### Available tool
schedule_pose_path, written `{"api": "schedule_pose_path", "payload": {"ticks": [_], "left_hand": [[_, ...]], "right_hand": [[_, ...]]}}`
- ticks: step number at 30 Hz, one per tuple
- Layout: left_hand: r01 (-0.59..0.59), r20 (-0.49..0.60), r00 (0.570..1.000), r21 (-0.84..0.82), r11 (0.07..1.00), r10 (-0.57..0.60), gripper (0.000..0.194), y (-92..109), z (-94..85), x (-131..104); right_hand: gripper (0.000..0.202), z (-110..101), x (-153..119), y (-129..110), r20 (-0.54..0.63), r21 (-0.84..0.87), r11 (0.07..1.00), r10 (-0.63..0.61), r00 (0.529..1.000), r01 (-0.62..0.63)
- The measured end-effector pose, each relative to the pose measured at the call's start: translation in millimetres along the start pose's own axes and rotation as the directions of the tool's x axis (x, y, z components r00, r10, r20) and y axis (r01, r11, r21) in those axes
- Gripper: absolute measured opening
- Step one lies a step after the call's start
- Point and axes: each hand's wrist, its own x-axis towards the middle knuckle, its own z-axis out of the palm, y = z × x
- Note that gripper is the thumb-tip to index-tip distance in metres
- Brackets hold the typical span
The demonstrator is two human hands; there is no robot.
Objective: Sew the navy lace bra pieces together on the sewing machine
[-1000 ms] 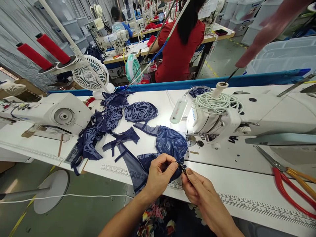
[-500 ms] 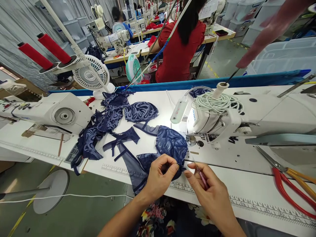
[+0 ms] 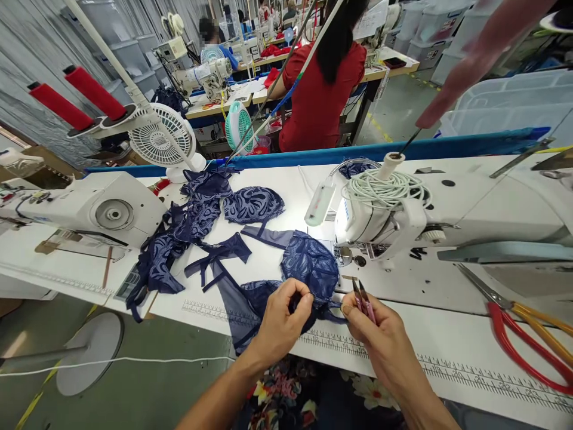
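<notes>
A navy lace bra piece point(image 3: 310, 263) lies on the white table beside the sewing machine needle area. My left hand point(image 3: 289, 313) pinches its lower edge, fingers closed on the navy fabric. Just right of it, my right hand point(image 3: 376, 325) holds small pink thread snips point(image 3: 364, 303), blades pointing up and apart. Its thumb and fingertip also touch the end of a thin navy strap point(image 3: 333, 313) that runs out from the piece. A sheer navy band point(image 3: 235, 307) trails over the table's front edge. More navy lace cups point(image 3: 253, 204) and a heap of pieces point(image 3: 197, 215) lie to the left.
The sewing machine point(image 3: 367, 221) stands at the right, with pale cord on top. Large scissors point(image 3: 514, 310) with red and orange handles lie at the far right. Another machine point(image 3: 111, 206) and a white fan point(image 3: 161, 134) are at the left. A person in red point(image 3: 322, 89) sits ahead.
The snips have turned upright and their blades now show apart. My right fingers have come to the navy strap, which now stretches between my hands. The view has shifted slightly.
</notes>
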Motion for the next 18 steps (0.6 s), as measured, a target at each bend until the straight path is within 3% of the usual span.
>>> {"api": "schedule_pose_path", "payload": {"ticks": [6, 11, 15, 18], "left_hand": [[-0.074, 0.076, 0.995, 0.071, 0.995, 0.069, 0.017, 4.9, 0.0, 2.2], [-0.102, 0.117, 0.989, 0.092, 0.990, 0.091, 0.015, 12.9, 5.6, 0.0], [-0.162, 0.188, 0.972, 0.112, 0.980, 0.139, 0.013, 12.8, 3.0, 1.2], [-0.244, 0.238, 0.947, 0.089, 0.966, 0.217, 0.017, 15.9, -6.0, 3.5]], "right_hand": [[0.038, -7.4, -1.4, -0.5, -0.050, -0.290, 0.955, -0.071, 0.996, 0.054], [0.035, -5.6, -0.8, 12.7, -0.011, -0.427, 0.898, -0.121, 0.993, 0.105], [0.028, 5.2, 0.5, 9.0, 0.061, -0.504, 0.828, -0.249, 0.967, 0.245], [0.022, 13.1, -3.5, -2.7, 0.161, -0.568, 0.712, -0.396, 0.904, 0.413]]}}
